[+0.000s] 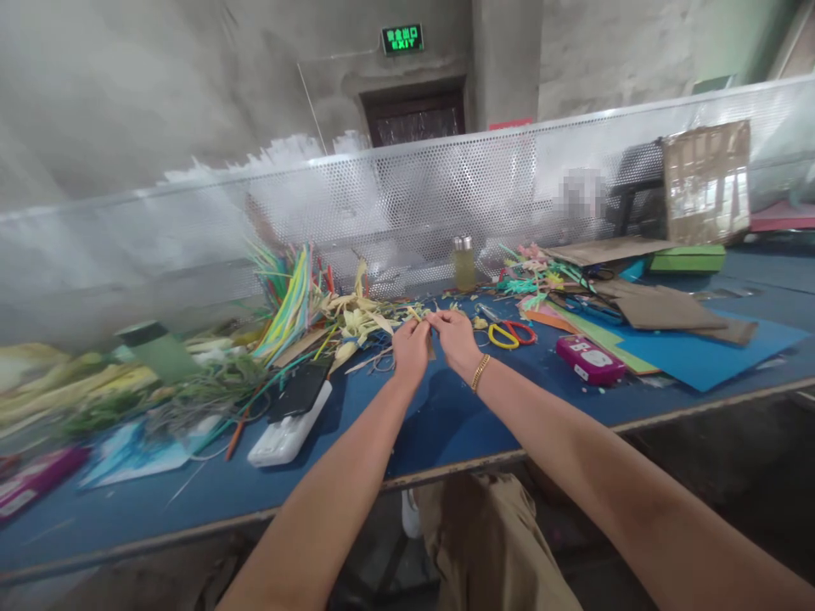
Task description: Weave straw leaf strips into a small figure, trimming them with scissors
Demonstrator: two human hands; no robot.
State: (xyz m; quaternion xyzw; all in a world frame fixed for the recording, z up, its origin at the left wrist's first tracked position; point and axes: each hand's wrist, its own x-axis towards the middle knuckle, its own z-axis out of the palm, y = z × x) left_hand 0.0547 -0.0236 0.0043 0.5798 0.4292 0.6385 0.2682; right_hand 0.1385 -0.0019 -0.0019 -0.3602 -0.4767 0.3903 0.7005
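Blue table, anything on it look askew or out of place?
The black phone looks oddly placed, lying on a white case. Pale scraps strewn beside the left hand look untidy, and the scissors lie loose by the right hand.

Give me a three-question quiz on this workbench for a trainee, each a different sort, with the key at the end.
1. True or false: the left hand and the right hand are close together above the blue table.
2. Which wrist wears the gold bracelet? A) left B) right C) both
3. Fill in the missing colour: the scissors to the right of the hands have one yellow handle and one ____ handle.

Key: 1. True. 2. B. 3. Red.
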